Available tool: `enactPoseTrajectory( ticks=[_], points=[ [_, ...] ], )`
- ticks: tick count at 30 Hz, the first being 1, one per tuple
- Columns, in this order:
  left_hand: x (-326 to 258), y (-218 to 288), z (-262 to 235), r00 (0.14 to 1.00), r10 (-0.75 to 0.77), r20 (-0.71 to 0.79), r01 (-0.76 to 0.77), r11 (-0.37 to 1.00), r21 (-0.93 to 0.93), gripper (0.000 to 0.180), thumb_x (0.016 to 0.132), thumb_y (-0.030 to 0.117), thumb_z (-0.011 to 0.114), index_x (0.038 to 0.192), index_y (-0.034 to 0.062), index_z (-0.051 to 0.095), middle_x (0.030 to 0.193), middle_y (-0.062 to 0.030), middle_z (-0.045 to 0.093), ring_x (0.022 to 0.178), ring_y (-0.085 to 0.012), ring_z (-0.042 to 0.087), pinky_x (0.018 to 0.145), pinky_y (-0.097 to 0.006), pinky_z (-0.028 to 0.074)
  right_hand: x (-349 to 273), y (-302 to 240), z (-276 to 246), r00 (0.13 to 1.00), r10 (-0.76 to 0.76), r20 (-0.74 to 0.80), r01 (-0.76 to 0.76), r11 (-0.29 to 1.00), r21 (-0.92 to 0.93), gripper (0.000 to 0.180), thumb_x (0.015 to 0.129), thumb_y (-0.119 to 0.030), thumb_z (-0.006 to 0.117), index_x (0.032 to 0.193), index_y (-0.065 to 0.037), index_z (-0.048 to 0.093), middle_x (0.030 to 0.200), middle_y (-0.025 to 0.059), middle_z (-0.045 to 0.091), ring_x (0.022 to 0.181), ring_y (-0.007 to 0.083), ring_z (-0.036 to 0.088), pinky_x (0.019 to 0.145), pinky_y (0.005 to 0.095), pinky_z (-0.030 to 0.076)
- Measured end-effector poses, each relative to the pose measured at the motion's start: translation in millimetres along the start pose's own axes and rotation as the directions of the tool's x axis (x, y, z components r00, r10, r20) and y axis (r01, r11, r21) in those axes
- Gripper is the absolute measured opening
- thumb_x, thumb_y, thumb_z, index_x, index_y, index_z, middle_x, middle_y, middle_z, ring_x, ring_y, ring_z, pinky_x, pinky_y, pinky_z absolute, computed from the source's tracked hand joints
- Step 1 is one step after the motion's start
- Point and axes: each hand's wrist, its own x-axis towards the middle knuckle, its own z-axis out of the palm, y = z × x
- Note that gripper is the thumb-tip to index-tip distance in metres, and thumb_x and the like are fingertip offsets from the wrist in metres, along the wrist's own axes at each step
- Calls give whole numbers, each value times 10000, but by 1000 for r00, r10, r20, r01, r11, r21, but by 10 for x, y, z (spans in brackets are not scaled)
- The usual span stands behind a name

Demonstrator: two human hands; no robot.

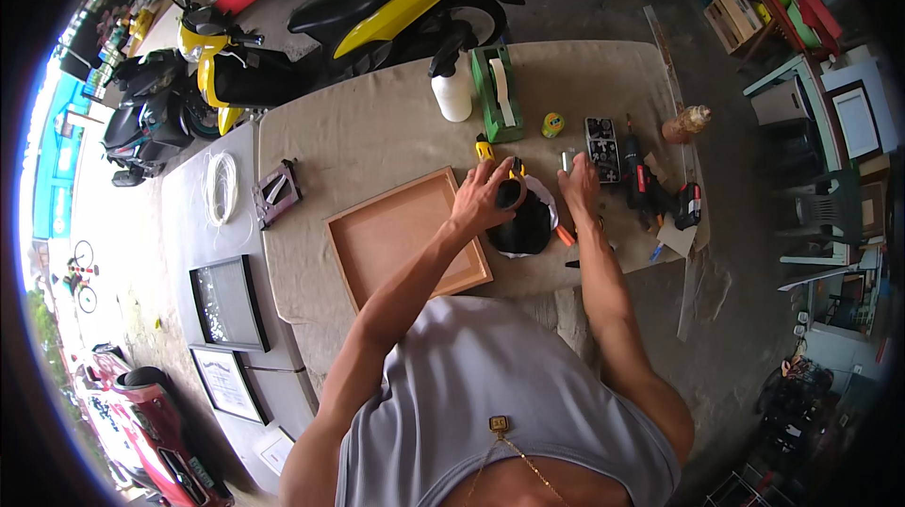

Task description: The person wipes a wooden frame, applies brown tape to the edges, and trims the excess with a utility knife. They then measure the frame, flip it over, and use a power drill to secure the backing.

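My left hand [482,196] curls over a round, dark thing with a tan rim [511,194], which looks like a roll of tape. Its fingertips are close to a yellow-and-black tool [484,148], partly covered. My right hand [581,183] is closed, and a small white piece [566,161] shows at its fingertips. Between the hands lies a bundle of black cloth [528,229] with a white edge. Orange handles [565,236] stick out beside it. To the left, a shallow wooden frame with a backing [405,236] lies flat, partly behind my left forearm.
Beyond my hands stand a white spray bottle [452,95], a green tape dispenser [497,92] and a small yellow-green container [553,124]. On the right are a compartment box [601,149], a drill [637,177] and a brown bottle [686,124]. A staple gun [277,193] lies far left.
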Motion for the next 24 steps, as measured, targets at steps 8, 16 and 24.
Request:
enactPoseTrajectory(
  ticks=[8, 16, 24],
  points=[
    [-44, 119, 285, 979, -202, 13, 202, 979, 3, 1067, 595, 221, 825, 1465, 252, 209, 1406, -242, 233, 1210, -460, 415, 897, -470, 497, -66, -448, -904, 945, 258, 199, -299, 444, 844, 478, 722, -160, 779, 1121, -32, 551, 979, 48, 608, 850, 137, 573, 749, 282, 464],
    [-406, 103, 665, 959, -278, -44, 261, 937, -230, 1164, 562, 155, 853, 1441, 81, 94, 1285, -243, 411, 1146, -420, 479, 989, -429, 429, -302, -1539, -2686, 883, -241, -402, 463, 313, 829, 459, 763, -271, 757, 1143, -90, 576, 1004, 63, 577, 857, 191, 553, 686, 318, 456],
    [-272, -16, 530, 943, -246, 223, 331, 752, -570, 1260, 570, 227, 855, 1480, 165, -14, 1152, -255, 556, 980, -374, 605, 885, -427, 496, -692, -2087, -3361, 486, -687, -540, 811, 124, 572, 420, 880, -280, 603, 1269, -339, 456, 1055, 18, 465, 922, 239, 465, 648, 388, 432]
  ],
)
